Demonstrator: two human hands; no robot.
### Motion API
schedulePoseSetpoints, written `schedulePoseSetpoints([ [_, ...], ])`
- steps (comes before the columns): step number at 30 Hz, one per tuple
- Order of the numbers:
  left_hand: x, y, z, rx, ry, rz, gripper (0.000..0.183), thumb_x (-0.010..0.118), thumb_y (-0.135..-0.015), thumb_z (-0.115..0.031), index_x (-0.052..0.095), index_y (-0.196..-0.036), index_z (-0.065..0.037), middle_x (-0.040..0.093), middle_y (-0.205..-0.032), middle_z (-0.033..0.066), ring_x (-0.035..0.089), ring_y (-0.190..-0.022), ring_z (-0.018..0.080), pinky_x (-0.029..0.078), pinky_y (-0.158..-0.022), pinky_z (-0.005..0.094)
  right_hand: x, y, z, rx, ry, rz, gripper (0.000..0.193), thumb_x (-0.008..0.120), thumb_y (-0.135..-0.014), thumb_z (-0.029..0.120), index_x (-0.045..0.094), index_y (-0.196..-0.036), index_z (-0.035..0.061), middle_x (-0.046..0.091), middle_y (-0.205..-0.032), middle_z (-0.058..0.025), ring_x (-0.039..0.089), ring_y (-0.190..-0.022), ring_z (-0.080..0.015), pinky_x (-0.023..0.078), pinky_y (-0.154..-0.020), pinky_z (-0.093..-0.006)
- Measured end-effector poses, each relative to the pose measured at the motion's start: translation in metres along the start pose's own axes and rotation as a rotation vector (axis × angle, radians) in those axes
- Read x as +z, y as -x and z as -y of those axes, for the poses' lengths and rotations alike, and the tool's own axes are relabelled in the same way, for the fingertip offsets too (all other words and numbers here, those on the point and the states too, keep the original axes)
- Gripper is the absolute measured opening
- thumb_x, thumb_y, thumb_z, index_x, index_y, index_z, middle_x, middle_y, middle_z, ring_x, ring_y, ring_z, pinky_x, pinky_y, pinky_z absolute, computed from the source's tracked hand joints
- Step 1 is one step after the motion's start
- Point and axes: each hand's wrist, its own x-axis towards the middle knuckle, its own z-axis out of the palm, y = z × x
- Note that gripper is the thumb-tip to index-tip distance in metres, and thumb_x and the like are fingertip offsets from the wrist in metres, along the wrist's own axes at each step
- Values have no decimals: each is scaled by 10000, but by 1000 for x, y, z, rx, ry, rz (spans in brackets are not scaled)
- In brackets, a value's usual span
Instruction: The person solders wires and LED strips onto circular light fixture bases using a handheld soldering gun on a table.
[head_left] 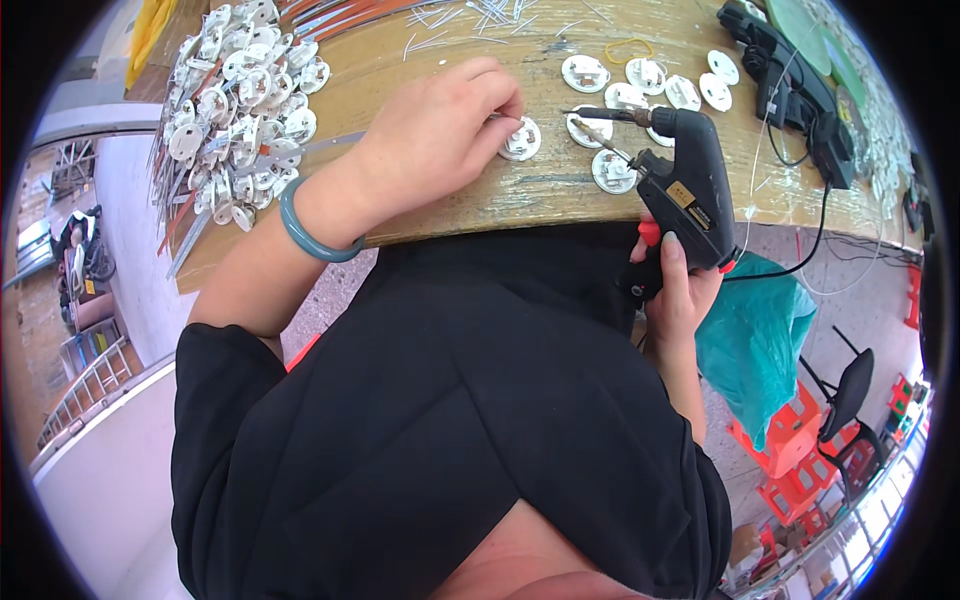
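Observation:
My left hand (430,130) rests on the wooden table, thumb and fingertips pinched together at the edge of a round white plastic disc (522,142) with small metal parts. Whatever is between those fingertips is too small or hidden to name. In my right hand (678,285) is a black soldering gun (700,185) with a red trigger, its handle wrapped by my fingers. The gun's thin tip points up and left, over more white discs (613,172) lying just right of my left hand. A black cord runs from the gun toward the right.
A large heap of white discs with flat strips (245,100) covers the table's left side. Orange strips (345,15) and short white wire pieces (480,15) lie at the back. A black tool (790,85) sits at the right. A teal bag (755,340) hangs over red stools (785,435) below.

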Motion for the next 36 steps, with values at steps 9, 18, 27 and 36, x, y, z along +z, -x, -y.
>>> schedulePoseSetpoints([
  [9, 9, 2, -6, -54, -12, -20, 110, 615, -800, -108, 556, -795, -15, 555, -834, 92, 608, -700, 231, 490, -640, 338, 9, 9, 3, 73, 78, 53, 372, 612, -883, -31, 441, -1214, -17, 628, -972, -126, 603, -735, -116, 498, -656, -234],
  [18, 13, 0, -5, -58, -21, -32, 115, 618, -801, -111, 554, -795, -15, 553, -839, 97, 604, -702, 234, 489, -640, 340, 9, 8, 1, 75, 146, 71, 371, 625, -876, -32, 442, -1198, -11, 603, -927, -93, 591, -720, -94, 484, -636, -217],
  [27, 15, 0, -2, -53, -35, -42, 107, 614, -791, -109, 554, -800, -21, 554, -840, 101, 604, -718, 261, 489, -646, 359, 9, 7, -3, 69, 149, 81, 373, 628, -872, -35, 446, -1197, -11, 594, -911, -80, 581, -698, -84, 469, -603, -207],
  [36, 16, 0, -2, -46, -39, -50, 107, 606, -779, -112, 549, -808, -27, 551, -839, 106, 597, -733, 291, 484, -648, 380, 12, 6, -4, 39, 127, 63, 386, 627, -863, -48, 442, -1199, -12, 589, -917, -80, 580, -700, -82, 474, -610, -208],
])
